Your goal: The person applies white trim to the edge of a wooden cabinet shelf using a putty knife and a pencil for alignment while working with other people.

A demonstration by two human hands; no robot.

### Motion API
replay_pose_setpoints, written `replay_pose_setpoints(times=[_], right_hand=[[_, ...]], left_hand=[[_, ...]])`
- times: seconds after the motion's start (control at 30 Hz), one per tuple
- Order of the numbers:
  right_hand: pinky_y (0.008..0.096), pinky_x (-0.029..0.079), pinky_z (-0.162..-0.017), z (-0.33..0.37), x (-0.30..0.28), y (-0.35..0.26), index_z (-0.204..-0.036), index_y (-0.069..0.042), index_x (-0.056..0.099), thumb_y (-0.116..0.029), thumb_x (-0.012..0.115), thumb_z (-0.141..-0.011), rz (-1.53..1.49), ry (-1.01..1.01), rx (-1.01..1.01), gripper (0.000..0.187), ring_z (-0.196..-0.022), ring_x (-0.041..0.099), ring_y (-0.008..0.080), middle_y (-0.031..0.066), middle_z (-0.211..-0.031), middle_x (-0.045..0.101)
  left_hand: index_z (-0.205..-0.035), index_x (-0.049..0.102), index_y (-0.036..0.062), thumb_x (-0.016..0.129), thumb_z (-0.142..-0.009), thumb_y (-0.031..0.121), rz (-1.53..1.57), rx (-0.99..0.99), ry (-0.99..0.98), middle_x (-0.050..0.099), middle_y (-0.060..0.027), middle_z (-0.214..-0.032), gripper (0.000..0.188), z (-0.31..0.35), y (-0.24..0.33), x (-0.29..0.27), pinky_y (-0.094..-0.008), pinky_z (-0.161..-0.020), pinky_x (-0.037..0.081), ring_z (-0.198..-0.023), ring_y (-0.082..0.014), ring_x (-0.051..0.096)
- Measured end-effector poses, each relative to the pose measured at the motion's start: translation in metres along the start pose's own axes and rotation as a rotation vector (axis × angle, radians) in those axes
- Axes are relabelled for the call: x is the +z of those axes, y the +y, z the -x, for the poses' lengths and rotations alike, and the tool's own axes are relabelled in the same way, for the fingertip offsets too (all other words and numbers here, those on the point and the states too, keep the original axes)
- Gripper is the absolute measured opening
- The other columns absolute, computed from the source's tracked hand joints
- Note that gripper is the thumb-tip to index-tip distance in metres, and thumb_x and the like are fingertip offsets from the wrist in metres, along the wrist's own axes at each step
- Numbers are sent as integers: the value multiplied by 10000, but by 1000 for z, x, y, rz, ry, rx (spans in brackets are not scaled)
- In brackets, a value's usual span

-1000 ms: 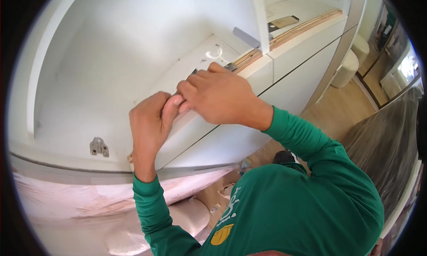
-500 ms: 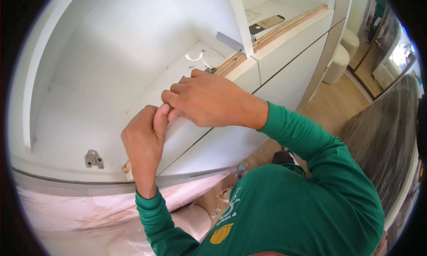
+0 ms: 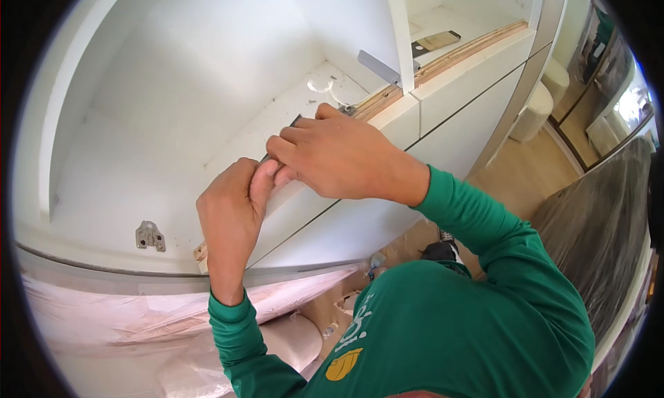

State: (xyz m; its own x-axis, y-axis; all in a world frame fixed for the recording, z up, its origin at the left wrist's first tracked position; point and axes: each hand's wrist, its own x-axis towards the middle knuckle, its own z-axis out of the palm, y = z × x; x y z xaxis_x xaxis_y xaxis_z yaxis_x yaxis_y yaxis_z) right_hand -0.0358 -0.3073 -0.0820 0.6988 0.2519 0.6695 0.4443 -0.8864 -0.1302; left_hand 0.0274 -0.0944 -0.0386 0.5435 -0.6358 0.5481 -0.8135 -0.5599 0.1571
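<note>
Both hands meet over the front edge of a white cabinet [image 3: 377, 114], where raw wood shows in a strip. My right hand [image 3: 339, 152] is closed, knuckles up, with a dark thin flat piece [image 3: 297, 120] sticking out beyond its fingers. Close against it, my left hand [image 3: 232, 197] is closed too, its thumb pressed beside the right fingertips. A dark edge shows between the two hands, but most of the piece is hidden, so its exact kind cannot be told. The exposed wood strip [image 3: 377, 104] runs on past my right hand toward the far right.
A metal hinge plate [image 3: 150, 236] is fixed near the cabinet's left edge. Behind my hands lie a curled white strip [image 3: 320, 86] and a grey hinged arm [image 3: 379, 66]. A flat tan-and-black object [image 3: 437, 42] lies in the right compartment. Plastic-wrapped furniture [image 3: 595, 197] stands at right.
The cabinet and both hands appear shifted slightly to the right in view. More of the dark piece shows beside my right fingers. Both hands keep their closed hold.
</note>
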Motion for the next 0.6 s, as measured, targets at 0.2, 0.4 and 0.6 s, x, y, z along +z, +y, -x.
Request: replay_pose_setpoints(times=[0.2,0.4,0.6], right_hand=[[484,538,-853,-1,0,7,-1079,-70,667,-409,649,-1110,-48,15,-11,340,-913,759,304,104,-927,771],[483,548,-869,-1,3,1,-1080,-69,677,-430,637,-1114,-4,26,30,364,-909,759,304,100,-917,771],[466,530,-857,3,10,-3,-1063,-75,685,-438,641,-1108,48,151,42,369,-865,736,292,81,-893,745]], left_hand=[[-812,623,46,711,-1134,419,8,-44,3,542,-145,-667,500,-5,5,3,-438,-550,417,-580,-328,457],[-823,649,48,704,-1138,397,44,-31,-28,556,-139,-670,473,-10,-10,4,-430,-562,429,-585,-333,483],[-846,682,52,718,-1121,376,64,150,12,602,-133,-716,426,-18,-12,0,-439,-580,453,-619,-342,547]])
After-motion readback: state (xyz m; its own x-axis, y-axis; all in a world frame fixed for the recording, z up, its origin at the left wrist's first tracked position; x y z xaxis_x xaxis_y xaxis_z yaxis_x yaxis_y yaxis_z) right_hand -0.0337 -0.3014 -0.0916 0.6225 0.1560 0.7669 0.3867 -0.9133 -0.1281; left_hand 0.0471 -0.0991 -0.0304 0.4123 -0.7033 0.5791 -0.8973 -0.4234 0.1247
